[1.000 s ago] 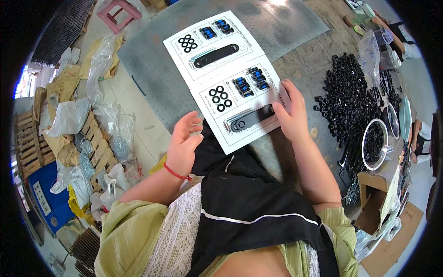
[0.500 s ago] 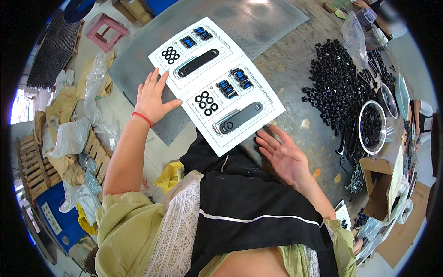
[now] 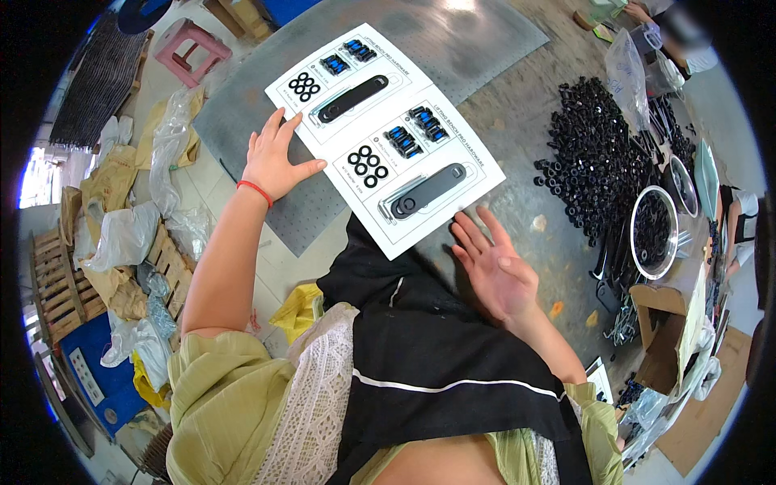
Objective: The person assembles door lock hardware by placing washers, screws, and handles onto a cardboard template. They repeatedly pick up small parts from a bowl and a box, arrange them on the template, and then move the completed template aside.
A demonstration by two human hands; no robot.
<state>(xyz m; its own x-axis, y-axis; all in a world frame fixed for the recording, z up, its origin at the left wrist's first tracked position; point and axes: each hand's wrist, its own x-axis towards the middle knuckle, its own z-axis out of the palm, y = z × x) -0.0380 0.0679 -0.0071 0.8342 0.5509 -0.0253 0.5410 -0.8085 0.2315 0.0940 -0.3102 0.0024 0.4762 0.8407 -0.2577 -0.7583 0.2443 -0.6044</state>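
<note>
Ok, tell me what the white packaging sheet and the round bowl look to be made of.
White packaging sheet: likely printed card with clear plastic blisters, which glint over the black parts. Round bowl: looks like bare metal, with a shiny silvery rim.

Two packaging cards, two hands

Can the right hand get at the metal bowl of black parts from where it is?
Probably yes. The right hand lies open, palm up, beside the white card, and only bare tabletop lies between it and the metal bowl.
</note>
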